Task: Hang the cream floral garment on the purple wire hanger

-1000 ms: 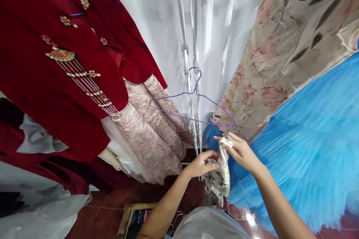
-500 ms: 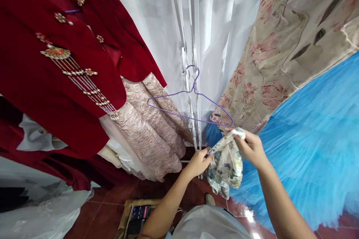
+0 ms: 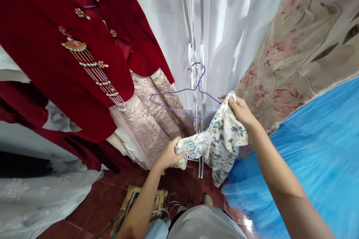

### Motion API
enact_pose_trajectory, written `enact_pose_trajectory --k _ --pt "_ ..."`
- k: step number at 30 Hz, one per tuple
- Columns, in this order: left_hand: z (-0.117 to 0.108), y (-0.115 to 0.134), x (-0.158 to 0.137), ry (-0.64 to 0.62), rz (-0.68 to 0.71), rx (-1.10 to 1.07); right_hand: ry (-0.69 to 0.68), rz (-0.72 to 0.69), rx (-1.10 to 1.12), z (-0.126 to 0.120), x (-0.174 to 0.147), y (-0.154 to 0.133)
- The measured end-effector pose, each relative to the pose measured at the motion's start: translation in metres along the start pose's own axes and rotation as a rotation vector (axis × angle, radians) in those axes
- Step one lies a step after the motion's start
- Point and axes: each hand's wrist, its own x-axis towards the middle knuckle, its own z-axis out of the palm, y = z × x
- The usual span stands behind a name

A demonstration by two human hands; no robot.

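A white garment with a blue and yellow floral print (image 3: 224,138) stretches between my two hands, its lower part hanging loose. My left hand (image 3: 169,154) grips its left end. My right hand (image 3: 239,111) pinches the upper right edge, right at the right arm of a purple wire hanger (image 3: 179,113). That hanger hooks onto a white metal upright (image 3: 202,48). The cloth and my right hand cover the hanger's right end, so I cannot tell whether the garment is over it.
A red jacket with beaded ornaments (image 3: 92,52) and a pink brocade skirt (image 3: 151,108) hang on the left. To the right are a beige floral dress (image 3: 269,71) and blue tulle (image 3: 303,157). A wooden stool (image 3: 161,199) stands on the tiled floor below, with white cables beside it.
My hands have moved apart, the left leftward and the right upward, spreading the bunched floral garment. Its right part now covers the hanger's right end. The view has shifted slightly.
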Motion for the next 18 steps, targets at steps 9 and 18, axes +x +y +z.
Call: enact_pose_trajectory --k 9,18 --pt "-0.131 -0.035 0.048 0.245 0.112 0.643 -0.168 0.188 0.096 0.002 -0.005 -0.01" --pt "-0.19 0.028 0.173 0.622 0.464 0.151 -0.187 0.322 0.155 0.013 -0.009 -0.012"
